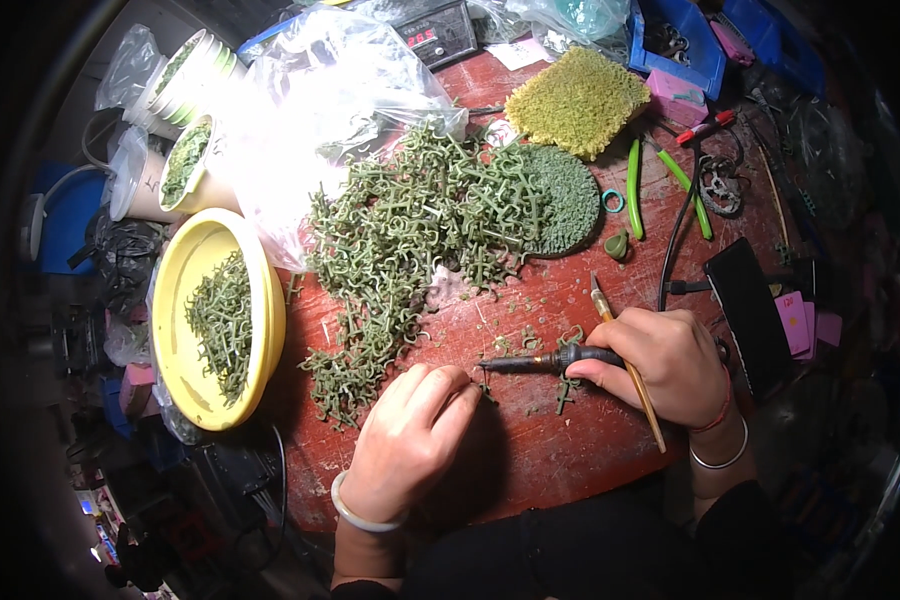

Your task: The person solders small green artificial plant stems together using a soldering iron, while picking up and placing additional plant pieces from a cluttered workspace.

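Observation:
My right hand (662,365) is closed round a black pen-shaped tool (535,362) like a soldering iron, its dark tip pointing left. Between the same hand's fingers sits a slim craft knife (630,372) with a brownish handle, lying crosswise. My left hand (415,430) is pinched, with a small dark green piece (486,391) at its fingertips, partly hidden; the tool's tip meets it there. Just beyond lies a large heap of curly green wax-like pieces (410,230). A few loose green pieces (565,392) lie under the tool.
At left, a yellow basin (175,300) holds more green pieces, near tubs (220,170) and a clear plastic bag (310,110). Beyond the heap are a round green pad (570,200) and a yellow-green block (575,100). A black phone-like slab (745,315) stands right of my right hand.

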### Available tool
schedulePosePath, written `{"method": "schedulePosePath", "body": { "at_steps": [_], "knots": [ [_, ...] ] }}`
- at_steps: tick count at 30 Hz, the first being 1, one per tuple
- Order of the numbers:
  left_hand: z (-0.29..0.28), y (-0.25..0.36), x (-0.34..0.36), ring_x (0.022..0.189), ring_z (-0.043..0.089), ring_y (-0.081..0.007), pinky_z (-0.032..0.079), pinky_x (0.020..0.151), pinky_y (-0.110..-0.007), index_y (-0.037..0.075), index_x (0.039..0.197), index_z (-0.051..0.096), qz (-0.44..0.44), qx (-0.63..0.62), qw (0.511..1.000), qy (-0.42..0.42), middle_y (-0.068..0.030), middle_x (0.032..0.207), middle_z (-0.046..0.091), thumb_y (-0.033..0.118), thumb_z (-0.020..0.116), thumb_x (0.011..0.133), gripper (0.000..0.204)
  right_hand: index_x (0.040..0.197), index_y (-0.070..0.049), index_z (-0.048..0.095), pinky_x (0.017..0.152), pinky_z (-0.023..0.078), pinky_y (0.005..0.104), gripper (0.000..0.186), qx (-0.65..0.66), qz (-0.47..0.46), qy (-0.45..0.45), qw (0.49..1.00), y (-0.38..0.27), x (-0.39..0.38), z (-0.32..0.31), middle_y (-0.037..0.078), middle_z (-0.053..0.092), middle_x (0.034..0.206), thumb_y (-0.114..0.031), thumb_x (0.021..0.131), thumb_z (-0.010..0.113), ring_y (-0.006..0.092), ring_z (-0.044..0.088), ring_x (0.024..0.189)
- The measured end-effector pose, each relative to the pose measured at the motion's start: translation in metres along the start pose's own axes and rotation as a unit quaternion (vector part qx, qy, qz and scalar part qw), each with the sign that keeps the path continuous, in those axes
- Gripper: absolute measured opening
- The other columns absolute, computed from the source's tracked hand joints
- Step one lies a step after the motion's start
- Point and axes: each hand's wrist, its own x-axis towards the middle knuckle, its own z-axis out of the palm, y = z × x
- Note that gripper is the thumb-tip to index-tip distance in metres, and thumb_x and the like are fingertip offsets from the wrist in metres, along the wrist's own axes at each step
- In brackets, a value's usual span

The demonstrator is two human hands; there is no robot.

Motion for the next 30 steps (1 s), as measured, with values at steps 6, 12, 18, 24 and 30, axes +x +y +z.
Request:
{"method": "schedulePosePath", "body": {
  "at_steps": [6,12,18,24,30],
  "knots": [
    [0.0006,-0.0004,-0.0003,0.082,0.065,-0.0269,0.054,0.072,-0.036,0.0,0.097,0.068,0.007,0.004,1.0,0.004,-0.0108,0.098,0.065,-0.005,0.07,0.072,0.025,0.083,-0.006,0.067,0.052,0.05,0.039,0.029,0.0,-0.001,-0.002,1.0,0.001,-0.0008,0.0013,0.01,0.06,0.07,-0.031,0.083,0.081,0.0291,0.065,0.06],
    [0.0005,0.0003,-0.0007,0.082,0.064,-0.0269,0.053,0.071,-0.036,0.0,0.097,0.068,0.005,0.004,1.0,0.004,-0.0109,0.098,0.065,-0.005,0.07,0.072,0.026,0.084,-0.006,0.067,0.051,0.05,0.0389,0.029,0.0,-0.003,0.0,1.0,0.0019,-0.0014,0.0028,0.01,0.06,0.07,-0.032,0.083,0.081,0.0291,0.064,0.059],
    [0.0008,-0.0004,0.0001,0.082,0.064,-0.0271,0.054,0.071,-0.036,0.0,0.097,0.068,0.007,0.001,1.0,0.0,-0.0114,0.098,0.065,-0.005,0.07,0.071,0.026,0.084,-0.006,0.067,0.051,0.049,0.0383,0.029,0.005,-0.004,0.005,1.0,0.0022,-0.0004,0.0035,0.01,0.06,0.07,-0.031,0.083,0.081,0.0287,0.064,0.058],
    [0.0008,-0.0024,-0.0003,0.082,0.064,-0.0273,0.054,0.071,-0.036,0.0,0.097,0.068,0.017,-0.001,1.0,0.003,-0.0117,0.098,0.066,-0.005,0.07,0.071,0.027,0.083,-0.005,0.066,0.05,0.048,0.0384,0.029,-0.009,-0.002,0.034,0.999,0.0013,0.0007,0.0022,0.01,0.06,0.069,-0.029,0.082,0.083,0.028,0.062,0.056],
    [-0.0019,-0.0011,0.003,0.083,0.066,-0.0275,0.056,0.07,-0.035,-0.002,0.099,0.071,0.039,-0.01,0.997,0.06,-0.0129,0.098,0.066,-0.008,0.071,0.07,0.03,0.088,-0.002,0.067,0.052,0.049,0.0349,0.026,0.002,0.02,0.175,0.984,0.0012,0.0062,0.0067,0.011,0.063,0.073,-0.017,0.078,0.086,0.0267,0.064,0.059]
  ]
}}
